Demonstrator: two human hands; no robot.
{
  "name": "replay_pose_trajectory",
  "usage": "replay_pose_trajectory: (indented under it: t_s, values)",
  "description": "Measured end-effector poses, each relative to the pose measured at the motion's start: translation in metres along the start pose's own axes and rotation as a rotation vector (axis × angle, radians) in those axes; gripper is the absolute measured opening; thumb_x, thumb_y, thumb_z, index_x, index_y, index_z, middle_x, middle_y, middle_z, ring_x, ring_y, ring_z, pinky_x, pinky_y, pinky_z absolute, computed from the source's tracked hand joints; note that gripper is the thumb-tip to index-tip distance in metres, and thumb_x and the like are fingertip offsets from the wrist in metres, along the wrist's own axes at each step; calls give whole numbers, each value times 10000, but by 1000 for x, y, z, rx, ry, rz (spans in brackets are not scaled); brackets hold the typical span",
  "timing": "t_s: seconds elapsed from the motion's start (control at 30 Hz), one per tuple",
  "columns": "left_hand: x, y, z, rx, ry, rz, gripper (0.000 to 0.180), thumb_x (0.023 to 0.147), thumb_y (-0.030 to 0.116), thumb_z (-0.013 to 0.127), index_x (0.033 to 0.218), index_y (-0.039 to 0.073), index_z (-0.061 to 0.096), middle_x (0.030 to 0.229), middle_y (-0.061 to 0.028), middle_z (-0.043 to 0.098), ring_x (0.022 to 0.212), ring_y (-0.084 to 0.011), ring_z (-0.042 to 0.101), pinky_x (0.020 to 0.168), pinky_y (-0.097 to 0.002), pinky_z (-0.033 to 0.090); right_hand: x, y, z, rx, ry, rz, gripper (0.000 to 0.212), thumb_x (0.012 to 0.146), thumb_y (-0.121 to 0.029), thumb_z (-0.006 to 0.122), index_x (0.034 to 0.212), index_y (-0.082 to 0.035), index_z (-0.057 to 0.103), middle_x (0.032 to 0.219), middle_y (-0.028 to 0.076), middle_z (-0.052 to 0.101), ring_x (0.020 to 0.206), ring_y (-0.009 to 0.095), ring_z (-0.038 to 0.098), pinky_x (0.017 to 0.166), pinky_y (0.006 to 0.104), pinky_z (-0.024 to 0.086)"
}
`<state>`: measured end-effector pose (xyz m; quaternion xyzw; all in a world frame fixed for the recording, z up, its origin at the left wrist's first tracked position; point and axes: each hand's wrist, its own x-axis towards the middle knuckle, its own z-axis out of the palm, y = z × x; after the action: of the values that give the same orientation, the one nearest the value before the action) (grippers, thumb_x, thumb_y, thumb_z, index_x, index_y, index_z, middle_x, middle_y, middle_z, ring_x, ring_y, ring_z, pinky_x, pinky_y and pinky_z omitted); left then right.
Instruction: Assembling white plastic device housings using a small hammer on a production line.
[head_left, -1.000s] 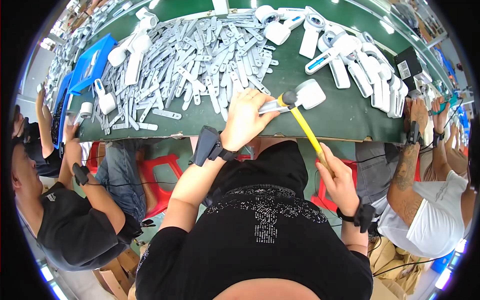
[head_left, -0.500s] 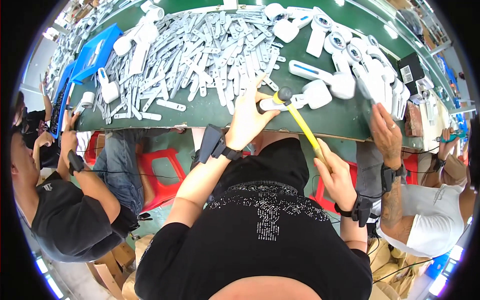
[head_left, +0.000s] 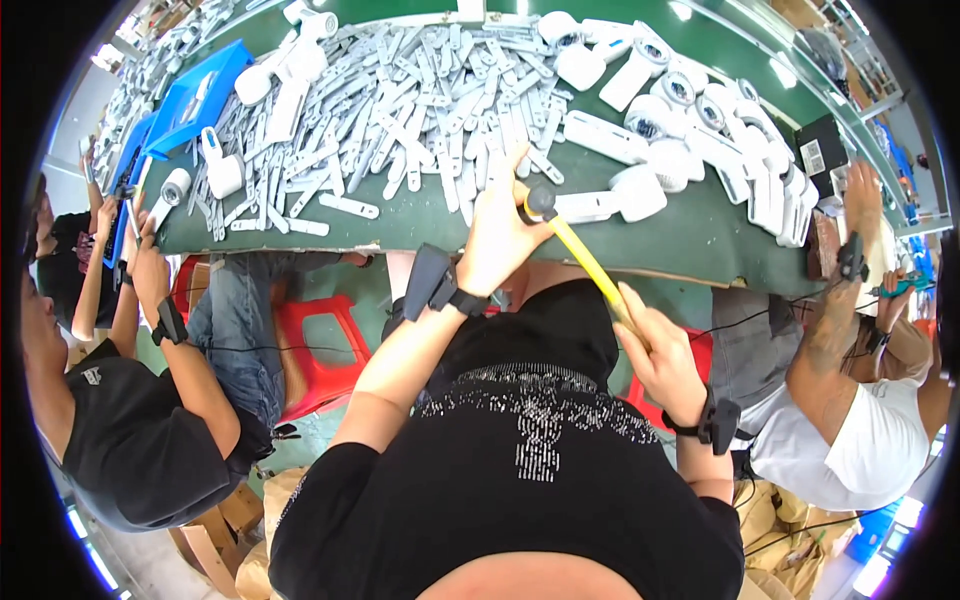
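Note:
My right hand (head_left: 660,360) is closed around the handle of a yellow hammer (head_left: 585,262). The hammer's dark head rests on or just over the near end of a white handheld device (head_left: 588,207) lying on the green table (head_left: 340,232). This device has a slim handle and a rounded white head to the right. My left hand (head_left: 503,235) steadies that same handle end between thumb and fingers, close beside the hammer head. Beyond my left fingers spreads a big heap of grey-white flat strips (head_left: 430,100).
More white devices (head_left: 690,110) with round heads are piled at the right, next to a black box (head_left: 822,158). A blue tray (head_left: 200,100) stands at the left. Co-workers sit on both sides; the right one's arm (head_left: 835,300) reaches over the table edge.
The hammer head has shifted left and slightly down, onto the handle end by my left hand. The right co-worker's hand has left the device pile and moved right. The left co-worker's hands have shifted.

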<state>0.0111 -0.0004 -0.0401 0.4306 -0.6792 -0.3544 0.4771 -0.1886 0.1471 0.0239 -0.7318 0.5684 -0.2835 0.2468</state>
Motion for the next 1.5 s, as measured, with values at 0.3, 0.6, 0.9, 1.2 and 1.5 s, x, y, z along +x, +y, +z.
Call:
replay_pose_trajectory:
  t_s: [0.3, 0.6, 0.9, 1.2, 1.5]
  values:
    - [3, 10, -5, -23, -57, -14, 821, 638, 22, 798, 1345, -43, 386, 839, -104, 709, 823, -249, 655, 813, -339, 487, -26, 21, -6, 58, 221, 72, 469, 883, -11, 612, 1336, 6, 491, 860, 154, 615, 691, 240, 579, 666, 292, 476]
    - [3, 5, -1, 77, -42, 58, 642, 678, 64, 778, 1253, 9, 498, 864, -107, 708, 904, -298, 641, 839, -363, 473, -20, 21, -5, -3, 146, 122, 441, 894, -2, 590, 1325, 9, 499, 872, 140, 623, 695, 213, 584, 665, 279, 476]
    - [-8, 12, 1, 163, -109, 56, 382, 707, 100, 756, 1066, 78, 626, 799, -97, 659, 775, -274, 596, 723, -368, 488, -30, 20, -10, 15, 286, 89, 444, 902, -6, 581, 1335, 21, 487, 838, 107, 613, 708, 135, 564, 665, 254, 468]
    - [-19, 20, -2, 69, -189, 51, 366, 857, 176, 672, 1187, 53, 572, 813, -105, 629, 699, -209, 605, 645, -325, 481, -37, 33, -18, 343, 307, 384, 452, 916, -40, 576, 1357, 5, 488, 762, -18, 563, 572, 39, 484, 519, 198, 405]
    - [-14, 7, -29, -1167, -369, -746, 655, 988, 537, 372, 1438, 89, 211, 992, -225, 655, 602, -215, 653, 426, -217, 467, -32, 39, 19, 562, 434, 378, 458, 944, -60, 553, 1388, -13, 451, 671, -27, 506, 505, 27, 422, 458, 177, 332]
